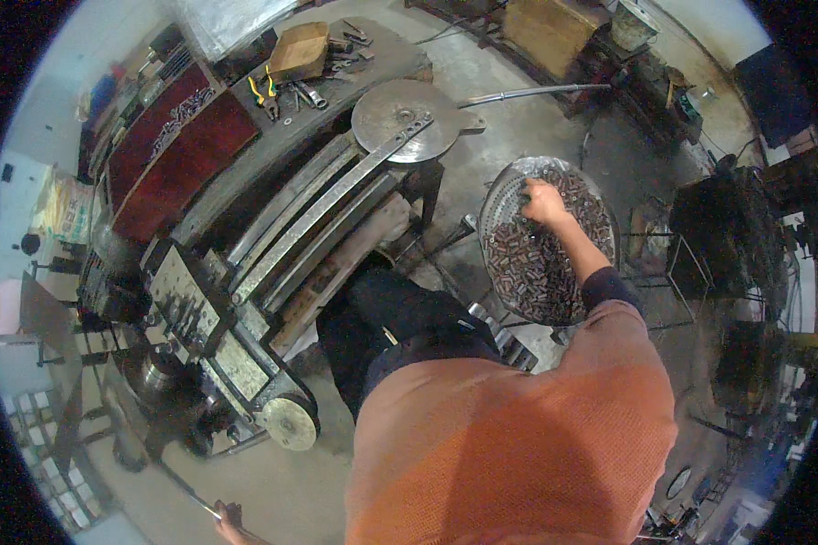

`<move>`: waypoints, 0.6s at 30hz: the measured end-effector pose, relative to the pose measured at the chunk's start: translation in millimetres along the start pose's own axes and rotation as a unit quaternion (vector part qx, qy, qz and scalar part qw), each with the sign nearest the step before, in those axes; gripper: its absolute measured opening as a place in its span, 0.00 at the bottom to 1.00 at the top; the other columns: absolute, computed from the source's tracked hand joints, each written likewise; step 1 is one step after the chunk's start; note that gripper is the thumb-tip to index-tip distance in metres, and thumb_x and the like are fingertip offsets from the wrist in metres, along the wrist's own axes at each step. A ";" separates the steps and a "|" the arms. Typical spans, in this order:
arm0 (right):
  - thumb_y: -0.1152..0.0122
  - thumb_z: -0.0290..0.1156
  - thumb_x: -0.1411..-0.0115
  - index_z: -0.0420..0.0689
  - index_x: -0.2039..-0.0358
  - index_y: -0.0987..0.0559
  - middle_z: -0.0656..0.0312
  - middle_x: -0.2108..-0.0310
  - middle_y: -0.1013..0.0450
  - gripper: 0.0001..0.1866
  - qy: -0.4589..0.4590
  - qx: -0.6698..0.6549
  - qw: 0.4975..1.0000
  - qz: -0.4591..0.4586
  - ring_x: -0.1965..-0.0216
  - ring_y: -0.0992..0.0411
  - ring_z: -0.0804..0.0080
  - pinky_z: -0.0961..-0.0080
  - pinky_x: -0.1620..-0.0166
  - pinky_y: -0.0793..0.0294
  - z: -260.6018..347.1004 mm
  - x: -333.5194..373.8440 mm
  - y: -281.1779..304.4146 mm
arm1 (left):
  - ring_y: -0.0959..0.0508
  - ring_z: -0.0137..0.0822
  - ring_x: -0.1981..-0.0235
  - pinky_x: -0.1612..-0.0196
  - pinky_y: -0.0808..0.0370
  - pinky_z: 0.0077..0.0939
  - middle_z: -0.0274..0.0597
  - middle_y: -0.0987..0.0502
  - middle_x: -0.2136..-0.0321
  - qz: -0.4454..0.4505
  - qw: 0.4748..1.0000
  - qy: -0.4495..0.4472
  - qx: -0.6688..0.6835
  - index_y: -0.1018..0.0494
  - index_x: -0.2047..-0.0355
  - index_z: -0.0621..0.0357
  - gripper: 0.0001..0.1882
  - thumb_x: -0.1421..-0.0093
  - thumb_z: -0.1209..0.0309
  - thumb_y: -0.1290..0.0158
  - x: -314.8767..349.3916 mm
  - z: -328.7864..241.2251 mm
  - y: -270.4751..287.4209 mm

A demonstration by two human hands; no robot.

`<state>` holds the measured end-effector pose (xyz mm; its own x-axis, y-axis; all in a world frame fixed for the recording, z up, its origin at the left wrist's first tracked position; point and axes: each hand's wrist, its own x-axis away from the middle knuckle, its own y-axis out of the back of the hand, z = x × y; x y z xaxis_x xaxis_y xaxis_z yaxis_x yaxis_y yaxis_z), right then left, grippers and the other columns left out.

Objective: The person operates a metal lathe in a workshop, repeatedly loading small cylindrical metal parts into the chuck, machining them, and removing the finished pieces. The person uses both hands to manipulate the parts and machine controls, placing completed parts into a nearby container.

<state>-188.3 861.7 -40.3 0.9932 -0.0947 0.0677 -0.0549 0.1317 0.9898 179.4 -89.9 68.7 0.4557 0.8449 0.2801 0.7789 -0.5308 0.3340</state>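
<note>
Metal workshop: heavy machine [227, 336], pliers [265, 95] on workbench [282, 145].

A round, shallow metal pan [509, 195] sits low at the person's right side, just beside the end of a long machine bed. Its rim is grey and dull, and its bare upper-left wall shows a perforated pattern. It is heaped with small short metal pieces [532, 272], dark and rust-brown with some silvery ones, lying jumbled in every direction. The pile covers most of the pan, thickest toward the near side and thinner at the far left edge.
</note>
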 end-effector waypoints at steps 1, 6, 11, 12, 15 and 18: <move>0.41 0.34 0.67 0.43 0.68 0.22 0.53 0.59 0.30 0.21 -0.016 0.011 1.000 0.023 0.54 0.34 0.58 0.66 0.51 0.35 -3.2 -8.9 -10.6 | 0.31 0.35 0.86 0.81 0.30 0.29 0.44 0.30 0.83 0.001 1.000 0.000 0.004 0.32 0.62 0.65 0.18 0.52 0.70 0.42 2.4 7.6 7.4; 0.41 0.35 0.67 0.43 0.72 0.22 0.53 0.66 0.29 0.18 0.051 0.077 0.993 0.070 0.58 0.33 0.57 0.64 0.53 0.35 0.9 -16.8 -2.8 | 0.31 0.34 0.86 0.82 0.29 0.27 0.44 0.30 0.83 -0.008 1.000 0.026 -0.007 0.31 0.63 0.65 0.18 0.51 0.68 0.43 -5.3 -0.7 2.4; 0.43 0.34 0.66 0.41 0.74 0.22 0.53 0.64 0.29 0.16 0.077 0.106 0.987 0.090 0.57 0.33 0.56 0.65 0.51 0.36 7.0 -16.7 4.4 | 0.31 0.32 0.85 0.81 0.31 0.24 0.44 0.29 0.82 0.058 0.995 -0.064 -0.042 0.31 0.65 0.66 0.18 0.51 0.65 0.42 8.3 -7.0 -4.1; 0.43 0.34 0.66 0.41 0.74 0.23 0.53 0.64 0.29 0.15 0.082 0.095 0.989 0.080 0.56 0.33 0.56 0.65 0.51 0.36 5.7 -17.2 2.1 | 0.31 0.30 0.86 0.82 0.31 0.22 0.42 0.29 0.83 0.066 0.993 -0.089 -0.036 0.30 0.66 0.65 0.18 0.52 0.63 0.42 7.1 -5.9 -2.4; 0.43 0.34 0.65 0.40 0.71 0.23 0.51 0.62 0.31 0.18 0.048 0.086 0.993 0.063 0.56 0.34 0.55 0.66 0.51 0.35 3.2 -22.4 -8.9 | 0.30 0.32 0.85 0.83 0.32 0.22 0.44 0.28 0.82 0.028 0.997 -0.058 -0.040 0.30 0.66 0.65 0.19 0.52 0.62 0.41 1.5 -5.7 -0.3; 0.42 0.34 0.65 0.41 0.70 0.22 0.49 0.62 0.31 0.18 0.060 0.010 0.998 0.032 0.57 0.33 0.53 0.65 0.52 0.35 15.2 -24.7 0.8 | 0.27 0.38 0.78 0.73 0.28 0.33 0.49 0.28 0.76 0.053 0.970 -0.033 -0.236 0.31 0.62 0.68 0.21 0.50 0.63 0.44 5.7 -11.5 12.2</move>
<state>-214.4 849.1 -39.3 0.9926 0.0319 0.1173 -0.1202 0.1142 0.9862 186.5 -92.4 84.8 0.5611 0.7782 0.2820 0.4499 -0.5727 0.6853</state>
